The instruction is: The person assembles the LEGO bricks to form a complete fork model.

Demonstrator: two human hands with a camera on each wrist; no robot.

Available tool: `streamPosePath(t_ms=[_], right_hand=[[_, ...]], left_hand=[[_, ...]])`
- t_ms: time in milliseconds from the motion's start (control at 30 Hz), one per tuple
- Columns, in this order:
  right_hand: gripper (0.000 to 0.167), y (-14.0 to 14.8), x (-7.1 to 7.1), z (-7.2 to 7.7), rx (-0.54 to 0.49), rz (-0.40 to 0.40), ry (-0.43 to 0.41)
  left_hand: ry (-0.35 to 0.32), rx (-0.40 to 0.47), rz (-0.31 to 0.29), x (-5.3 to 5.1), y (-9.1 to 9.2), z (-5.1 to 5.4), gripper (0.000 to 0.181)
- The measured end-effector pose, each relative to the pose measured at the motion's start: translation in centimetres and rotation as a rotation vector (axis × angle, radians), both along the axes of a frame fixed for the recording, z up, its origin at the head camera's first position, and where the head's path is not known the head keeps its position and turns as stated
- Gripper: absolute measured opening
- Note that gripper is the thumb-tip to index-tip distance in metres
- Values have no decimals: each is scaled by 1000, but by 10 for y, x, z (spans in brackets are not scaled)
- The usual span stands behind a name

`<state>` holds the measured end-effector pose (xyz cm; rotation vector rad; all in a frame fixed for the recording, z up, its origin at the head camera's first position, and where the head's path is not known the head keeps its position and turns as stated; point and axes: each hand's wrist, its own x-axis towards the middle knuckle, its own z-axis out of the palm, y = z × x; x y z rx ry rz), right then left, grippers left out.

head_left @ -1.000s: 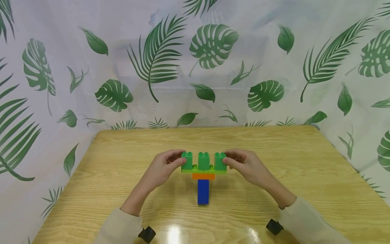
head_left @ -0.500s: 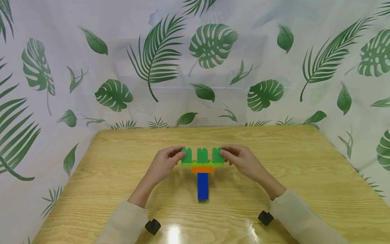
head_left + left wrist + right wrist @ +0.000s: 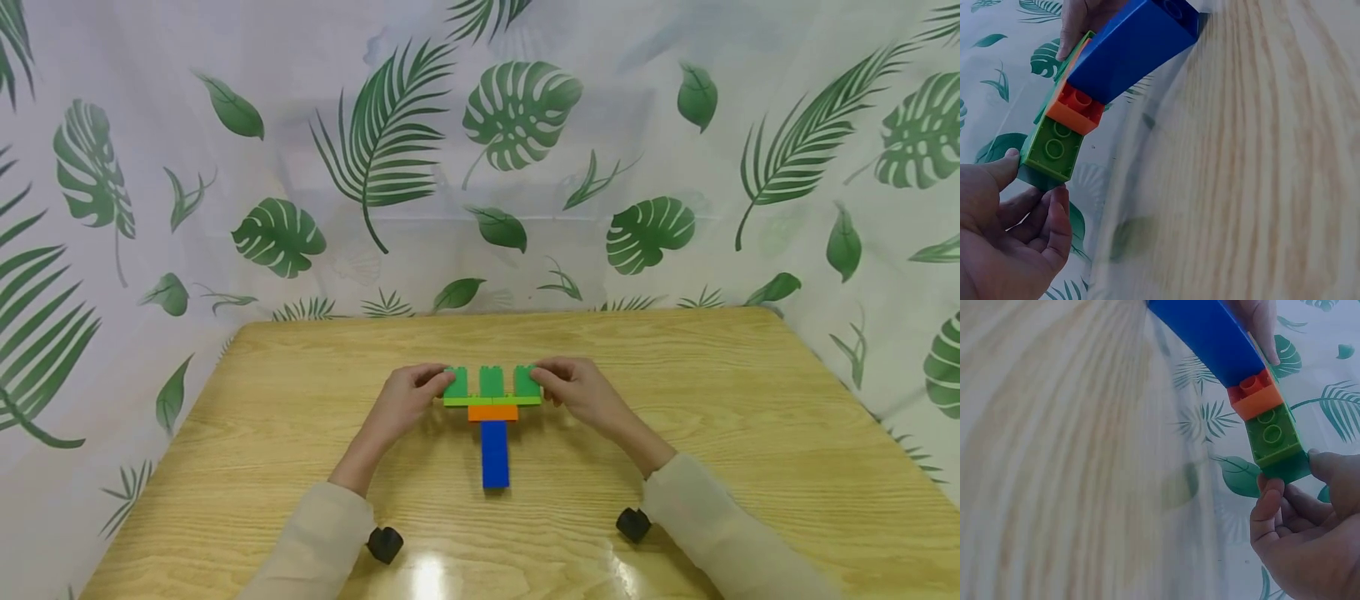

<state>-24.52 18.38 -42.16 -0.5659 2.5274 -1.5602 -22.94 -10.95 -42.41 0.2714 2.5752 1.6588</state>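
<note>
A toy brick build stands between both hands in the head view. Its tall blue brick (image 3: 495, 454) forms the lower part, with an orange brick (image 3: 492, 413) above it. Light green flat bricks (image 3: 492, 401) span the orange one and carry three green bricks (image 3: 491, 382) in a row. My left hand (image 3: 405, 402) pinches the left green brick (image 3: 457, 383) between thumb and fingers. On the other side my right hand (image 3: 585, 396) pinches the right green brick (image 3: 526, 382). Both wrist views show the undersides of the light green and orange bricks. Whether the blue brick touches the table, I cannot tell.
The wooden table (image 3: 300, 358) reaches back to a white cloth (image 3: 420, 250) printed with green leaves, which also hangs at both sides. Black wrist devices (image 3: 386, 545) stick out from the beige sleeves (image 3: 318, 533).
The brick build has shifted slightly left and tilted, so the studs on top no longer face the head camera. Both hands moved with it, keeping their pinch, and the right hand came left.
</note>
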Motion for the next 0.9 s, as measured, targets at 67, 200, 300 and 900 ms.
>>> streamPosePath(t_ms=[67,200,300,900], right_hand=[[39,-1,-2,-3,-13,-8,-15],[38,-4,-4,-6,-32,-19,-61],[35,-7,-6,-9,-43,-26,-104],[29,-17,-11,-18,19,-70,-95]], left_hand=[[-7,-5,6,-2,0,-3,43],[-23,-29,4,-5,0,-8,45],[-32,-58,11,-7,0,-11,46],[-70,-117,62,-8,0,-21,33]])
